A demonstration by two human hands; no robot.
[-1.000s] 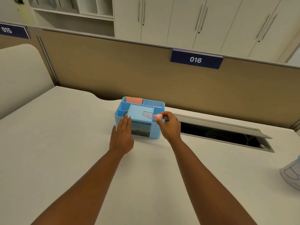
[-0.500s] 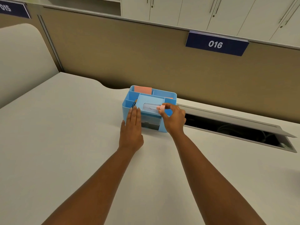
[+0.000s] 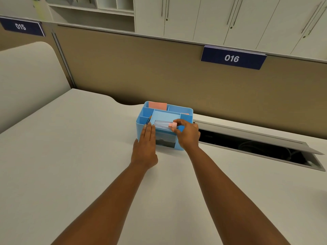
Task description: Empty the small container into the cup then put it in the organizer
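Observation:
A blue desk organizer [image 3: 185, 110] with several compartments stands on the white desk near the partition. The small container [image 3: 161, 124], a clear tube with a pink cap, lies sideways over the organizer's front middle compartment. My right hand [image 3: 187, 134] pinches it at the pink cap end. My left hand [image 3: 146, 145] rests flat, fingers together, against the organizer's front left wall. The cup is out of view.
Pink note pads [image 3: 157, 105] stand in the organizer's back compartment. An open cable slot [image 3: 256, 147] with a raised lid runs along the desk to the right. A tan partition [image 3: 141, 68] with the sign 016 closes the back.
My right hand has carried the container lower and a little left, deeper into the organizer's front compartment. My left hand stays on the front wall. The camera view has shifted.

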